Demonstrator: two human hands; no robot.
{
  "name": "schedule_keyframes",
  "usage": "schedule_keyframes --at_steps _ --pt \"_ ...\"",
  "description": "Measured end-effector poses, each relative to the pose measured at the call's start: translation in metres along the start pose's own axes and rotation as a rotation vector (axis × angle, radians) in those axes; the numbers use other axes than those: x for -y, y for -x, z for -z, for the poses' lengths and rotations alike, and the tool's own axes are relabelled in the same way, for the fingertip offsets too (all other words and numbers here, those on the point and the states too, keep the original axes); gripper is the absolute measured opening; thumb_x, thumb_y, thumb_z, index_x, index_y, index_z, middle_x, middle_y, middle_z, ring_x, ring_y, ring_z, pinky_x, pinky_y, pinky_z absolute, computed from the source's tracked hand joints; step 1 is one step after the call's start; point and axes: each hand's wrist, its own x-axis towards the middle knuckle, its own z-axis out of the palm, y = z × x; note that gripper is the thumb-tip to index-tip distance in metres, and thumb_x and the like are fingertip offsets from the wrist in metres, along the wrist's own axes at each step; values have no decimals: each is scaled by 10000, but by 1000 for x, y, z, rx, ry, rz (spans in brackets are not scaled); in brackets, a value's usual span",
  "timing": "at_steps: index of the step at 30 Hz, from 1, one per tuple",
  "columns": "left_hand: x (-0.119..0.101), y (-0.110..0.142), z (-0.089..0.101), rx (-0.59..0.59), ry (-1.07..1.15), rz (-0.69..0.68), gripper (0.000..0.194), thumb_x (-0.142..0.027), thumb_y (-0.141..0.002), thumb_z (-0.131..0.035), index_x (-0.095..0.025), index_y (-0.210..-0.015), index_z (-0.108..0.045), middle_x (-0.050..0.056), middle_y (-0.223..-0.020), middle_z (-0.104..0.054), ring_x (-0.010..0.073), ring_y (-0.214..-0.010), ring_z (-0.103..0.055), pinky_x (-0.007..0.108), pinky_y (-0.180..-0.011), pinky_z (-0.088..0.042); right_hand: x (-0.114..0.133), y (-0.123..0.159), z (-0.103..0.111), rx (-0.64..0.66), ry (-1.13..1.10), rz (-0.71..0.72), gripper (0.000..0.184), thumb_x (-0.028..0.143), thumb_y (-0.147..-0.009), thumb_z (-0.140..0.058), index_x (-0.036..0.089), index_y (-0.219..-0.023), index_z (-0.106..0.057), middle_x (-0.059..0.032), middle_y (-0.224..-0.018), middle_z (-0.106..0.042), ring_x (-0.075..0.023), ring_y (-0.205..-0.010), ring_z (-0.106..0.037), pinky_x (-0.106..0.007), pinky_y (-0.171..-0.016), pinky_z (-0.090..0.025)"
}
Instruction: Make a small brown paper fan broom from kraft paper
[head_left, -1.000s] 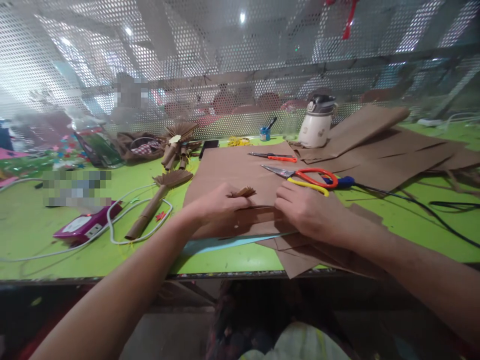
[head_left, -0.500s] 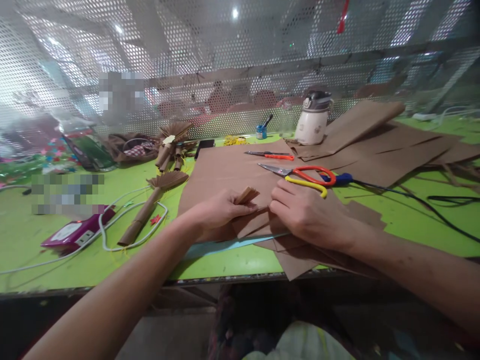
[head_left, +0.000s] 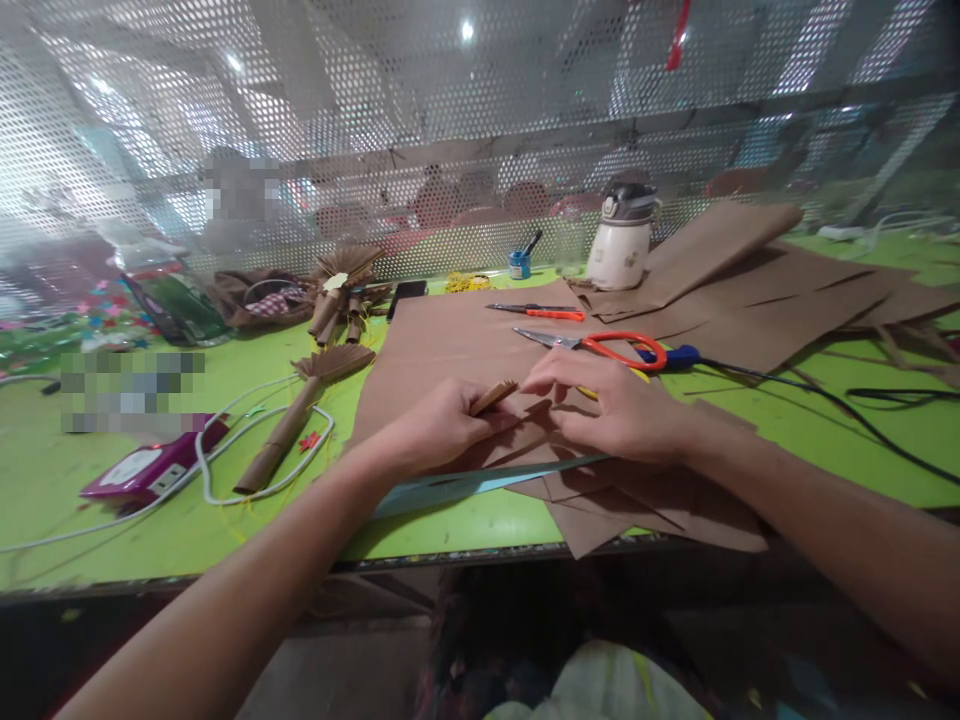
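Observation:
My left hand (head_left: 439, 425) is closed round a small pleated strip of brown paper (head_left: 493, 396), pinching it against the large brown sheet (head_left: 450, 340) on the green table (head_left: 150, 480). My right hand (head_left: 611, 410) lies just to its right, fingers stretched toward the folded strip and resting on the same paper. Under both hands a light blue strip (head_left: 465, 485) sticks out from the paper stack. Orange-handled scissors (head_left: 600, 347) sit right behind my right hand, and a second smaller pair (head_left: 536, 312) lies farther back.
A white bottle (head_left: 622, 245) and more brown sheets (head_left: 780, 300) stand at the back right, with a black cable (head_left: 862, 400) crossing the table. At left lie a rolled paper stick (head_left: 300, 420), a bundle of paper rolls (head_left: 341, 290), a pink device (head_left: 146, 465) with white cord, and a perforated screen (head_left: 450, 120) behind.
My right hand has uncurled from a fist and now reaches toward the pleated strip with fingers extended. My left hand has tilted the strip, folding it flatter. The view shifted slightly.

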Motion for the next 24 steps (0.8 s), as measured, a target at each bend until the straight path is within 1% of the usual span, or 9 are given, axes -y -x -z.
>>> schedule_keyframes --at_steps 2,3,5,7,10,13,17,19,24 --pt "-1 0 -3 -18 -92 -51 274 -345 -845 -480 -136 -849 -656 5 -732 -631 121 -643 -523 212 -568 -350 0 -2 1 46 -91 -136 177 230 -833 -544 161 -951 -656 -55 -888 -664 -156 -778 -586 -272 -677 -456" --pt "-1 0 -4 -38 -145 -78 273 -334 -852 -464 -135 -817 -648 -1 -705 -617 115 -630 -512 209 -557 -336 -1 -3 1 69 -114 -193 178 266 -840 -544 159 -904 -671 -45 -835 -674 -152 -744 -589 -267 -659 -447" --pt "-1 0 -7 -94 -258 -139 245 -299 -844 -461 -139 -747 -619 -14 -647 -577 103 -603 -479 204 -538 -306 -2 -5 0 87 -145 -277 191 307 -827 -565 157 -831 -684 -33 -774 -684 -154 -727 -595 -263 -653 -436" --pt "1 1 -9 -139 -352 -198 198 -245 -826 -466 -147 -704 -586 -24 -616 -549 94 -587 -451 203 -531 -284 -3 -5 0 77 -167 -336 168 307 -791 -606 158 -781 -681 -26 -750 -686 -157 -723 -597 -259 -649 -433" --pt "2 1 -9 -157 -463 -262 162 -179 -797 -464 -155 -657 -542 -22 -602 -534 91 -582 -431 209 -552 -284 -6 -5 1 57 -182 -377 127 277 -753 -635 158 -743 -677 -15 -710 -674 -150 -688 -589 -249 -617 -429" --pt "2 2 -7 -150 -538 -278 152 -164 -779 -468 -157 -641 -532 -8 -612 -538 100 -598 -429 217 -576 -294 -9 -5 3 40 -163 -346 114 256 -750 -630 153 -720 -671 -14 -685 -661 -146 -672 -580 -246 -606 -426" --pt "1 2 -4 -144 -514 -181 132 -192 -786 -466 -160 -686 -547 -17 -604 -538 93 -565 -432 211 -535 -274 -16 -4 5 28 -159 -322 139 285 -746 -631 154 -716 -665 -19 -672 -655 -145 -639 -571 -255 -585 -430" --pt "1 2 -3 -129 -452 -136 118 -210 -789 -476 -164 -694 -529 -31 -590 -531 89 -550 -442 199 -515 -271 -19 -3 7 31 -191 -334 146 296 -739 -633 155 -718 -663 -20 -677 -656 -146 -641 -573 -254 -581 -433" --pt "3 3 -2 -107 -288 -91 169 -262 -817 -472 -167 -681 -506 -36 -598 -547 95 -560 -491 188 -512 -311 -24 -4 10 79 -226 -347 152 290 -735 -623 152 -730 -688 -21 -689 -658 -148 -666 -569 -258 -603 -442"
